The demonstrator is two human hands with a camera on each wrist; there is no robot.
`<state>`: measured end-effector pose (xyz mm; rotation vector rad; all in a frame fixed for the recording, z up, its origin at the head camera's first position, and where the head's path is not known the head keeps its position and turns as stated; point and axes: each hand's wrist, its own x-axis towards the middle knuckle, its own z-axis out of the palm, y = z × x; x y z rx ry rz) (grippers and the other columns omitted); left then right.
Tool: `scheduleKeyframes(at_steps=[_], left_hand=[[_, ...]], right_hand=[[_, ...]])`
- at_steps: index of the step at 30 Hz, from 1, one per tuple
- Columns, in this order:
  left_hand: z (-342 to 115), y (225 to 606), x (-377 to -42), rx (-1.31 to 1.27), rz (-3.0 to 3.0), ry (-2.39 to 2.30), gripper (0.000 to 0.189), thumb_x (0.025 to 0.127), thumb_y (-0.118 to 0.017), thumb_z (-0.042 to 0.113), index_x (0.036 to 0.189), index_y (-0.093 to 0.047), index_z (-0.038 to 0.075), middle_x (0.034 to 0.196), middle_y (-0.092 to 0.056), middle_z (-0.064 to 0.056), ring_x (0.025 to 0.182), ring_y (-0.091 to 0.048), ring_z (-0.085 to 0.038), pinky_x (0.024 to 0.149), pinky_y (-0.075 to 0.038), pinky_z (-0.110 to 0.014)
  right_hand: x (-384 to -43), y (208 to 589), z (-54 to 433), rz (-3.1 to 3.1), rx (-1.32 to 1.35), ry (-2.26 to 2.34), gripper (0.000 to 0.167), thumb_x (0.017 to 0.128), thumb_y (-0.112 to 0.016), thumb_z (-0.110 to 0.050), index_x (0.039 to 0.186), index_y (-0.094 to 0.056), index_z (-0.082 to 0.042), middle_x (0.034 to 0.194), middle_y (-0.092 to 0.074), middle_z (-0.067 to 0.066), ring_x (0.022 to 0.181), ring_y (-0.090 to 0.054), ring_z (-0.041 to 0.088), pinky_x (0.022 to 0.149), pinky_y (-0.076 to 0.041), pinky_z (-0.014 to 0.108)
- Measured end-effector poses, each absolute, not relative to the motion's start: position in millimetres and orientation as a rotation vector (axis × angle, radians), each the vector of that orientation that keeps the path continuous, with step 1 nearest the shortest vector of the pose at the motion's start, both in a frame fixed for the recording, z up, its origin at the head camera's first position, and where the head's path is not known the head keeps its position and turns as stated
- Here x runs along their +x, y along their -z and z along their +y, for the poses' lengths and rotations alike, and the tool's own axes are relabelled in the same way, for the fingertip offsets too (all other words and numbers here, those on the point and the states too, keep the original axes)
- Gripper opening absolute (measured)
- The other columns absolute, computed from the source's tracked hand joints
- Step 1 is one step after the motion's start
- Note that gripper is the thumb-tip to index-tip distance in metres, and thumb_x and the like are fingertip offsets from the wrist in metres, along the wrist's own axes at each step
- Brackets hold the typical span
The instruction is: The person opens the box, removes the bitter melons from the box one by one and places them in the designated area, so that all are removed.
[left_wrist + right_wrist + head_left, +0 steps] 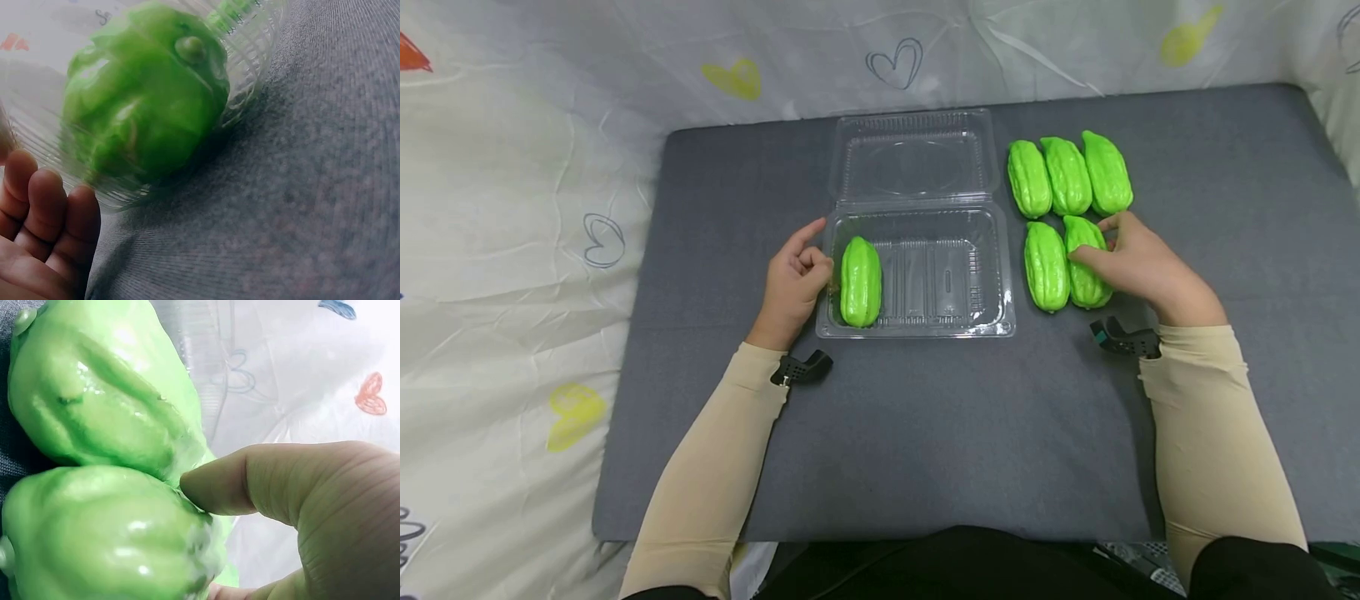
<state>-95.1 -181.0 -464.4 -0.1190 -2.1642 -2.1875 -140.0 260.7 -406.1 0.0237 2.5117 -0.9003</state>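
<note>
A clear plastic clamshell container [917,329] lies with its lid [913,158] folded back. One ridged green gourd [861,283] stands lengthwise along the left side inside it. My left hand [793,283] is at the container's left wall, index finger stretched along the rim and the other fingers curled against the outside. Fingertips [47,187] touch that wall in the left wrist view. On the right, my right hand [1150,258] pinches another ridged green gourd [1086,271] between thumb and fingers. A neighbouring gourd [1047,267] lies right beside it; some fingers are hidden behind the pinched one.
Three more green gourds [1070,177] lie in a row behind, to the right of the lid. Everything rests on a grey cloth-covered table [962,442]. A white curtain [820,50] with drawn hearts borders the back and left.
</note>
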Motion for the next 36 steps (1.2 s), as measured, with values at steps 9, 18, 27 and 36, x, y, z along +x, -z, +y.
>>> scheduleKeyframes(at_steps=[9,18,27,36], left_hand=[[-181.8,464.2,-95.6,-0.131,-2.153,2.194,0.066,0.091,-0.054,-0.008,0.156,-0.044,-0.001,0.071,-0.057,0.005,0.062,-0.05,-0.008,0.064,-0.047,-0.022],[-182.0,466.1,-93.2,-0.107,-2.178,2.177,0.065,0.092,-0.055,-0.007,0.156,-0.046,0.0,0.072,-0.057,0.004,0.063,-0.051,-0.008,0.064,-0.047,-0.022],[-182.2,465.7,-93.0,-0.111,-2.183,2.177,0.067,0.091,-0.056,-0.005,0.157,-0.045,0.003,0.072,-0.058,0.003,0.063,-0.051,-0.01,0.064,-0.048,-0.023],[-181.4,465.7,-94.6,-0.111,-2.178,2.183,0.067,0.091,-0.056,-0.006,0.157,-0.045,0.003,0.073,-0.06,0.003,0.063,-0.052,-0.01,0.066,-0.049,-0.023]], right_hand=[[-138.9,402.2,258.6,2.517,0.025,0.891,0.083,0.102,-0.053,-0.044,0.157,-0.022,0.01,0.124,-0.043,0.027,0.101,-0.047,0.037,0.076,-0.043,0.043],[-135.4,397.5,258.7,2.502,0.022,0.865,0.09,0.103,-0.052,-0.046,0.163,-0.012,0.008,0.133,-0.043,0.034,0.11,-0.049,0.044,0.086,-0.045,0.056],[-131.1,387.8,258.8,2.542,0.042,0.813,0.097,0.103,-0.052,-0.052,0.163,-0.009,0.011,0.141,-0.045,0.04,0.122,-0.051,0.05,0.097,-0.043,0.065],[-127.3,378.3,255.9,2.591,0.019,0.837,0.091,0.103,-0.052,-0.05,0.16,-0.017,0.011,0.141,-0.04,0.042,0.12,-0.046,0.053,0.093,-0.042,0.067]])
